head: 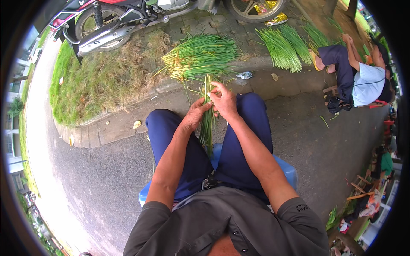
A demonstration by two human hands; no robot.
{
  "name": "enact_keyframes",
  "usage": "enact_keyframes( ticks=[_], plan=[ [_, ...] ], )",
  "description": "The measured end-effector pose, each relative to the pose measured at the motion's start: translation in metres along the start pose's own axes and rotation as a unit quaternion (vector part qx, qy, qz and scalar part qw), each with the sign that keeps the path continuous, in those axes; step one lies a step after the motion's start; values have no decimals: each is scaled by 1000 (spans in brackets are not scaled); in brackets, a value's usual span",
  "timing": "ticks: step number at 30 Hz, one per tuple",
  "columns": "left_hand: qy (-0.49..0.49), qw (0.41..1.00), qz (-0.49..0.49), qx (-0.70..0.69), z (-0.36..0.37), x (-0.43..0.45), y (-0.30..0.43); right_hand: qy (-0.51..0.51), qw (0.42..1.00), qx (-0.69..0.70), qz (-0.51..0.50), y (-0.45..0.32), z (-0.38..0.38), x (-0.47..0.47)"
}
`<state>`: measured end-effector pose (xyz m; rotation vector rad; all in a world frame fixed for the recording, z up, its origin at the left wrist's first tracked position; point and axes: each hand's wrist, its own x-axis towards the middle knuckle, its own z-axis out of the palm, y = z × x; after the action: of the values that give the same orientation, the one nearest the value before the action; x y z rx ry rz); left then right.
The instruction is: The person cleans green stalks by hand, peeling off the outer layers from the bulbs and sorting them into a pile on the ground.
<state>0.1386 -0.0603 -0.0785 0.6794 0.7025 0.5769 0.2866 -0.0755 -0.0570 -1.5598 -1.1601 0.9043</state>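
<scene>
Between my knees, my left hand (196,114) is closed around a small bunch of long green stalks (206,129), which look like garlic chives. Their pale ends stick up past my fingers and the dark green leaves hang down toward the stool. My right hand (225,101) is at the pale ends, thumb and index finger pinching at a stalk. Just beyond my hands, a large heap of the same stalks (205,52) lies on the kerb and paving, its yellowish ends to the left. Neater bundles (280,48) lie farther right, pale ends toward me.
I sit on a blue plastic stool (288,169) on asphalt. A motorcycle (109,35) stands beyond the grass strip (93,86). At right another person (365,76) sits low beside more greens. Gold wrappers (276,20) lie by the front wheel, and a crumpled plastic scrap (245,75) on the kerb.
</scene>
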Motion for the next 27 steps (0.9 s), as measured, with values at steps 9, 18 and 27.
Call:
enact_keyframes(
  ticks=[9,18,27],
  plan=[
    [16,998,-16,50,-4,2,-4,34,984,-134,-107,8,-1,2],
    [19,999,-21,42,0,-1,-3,86,975,-157,-130,20,0,8],
    [50,998,-38,20,-5,-2,-3,181,977,-82,-71,37,-4,22]
  ],
)
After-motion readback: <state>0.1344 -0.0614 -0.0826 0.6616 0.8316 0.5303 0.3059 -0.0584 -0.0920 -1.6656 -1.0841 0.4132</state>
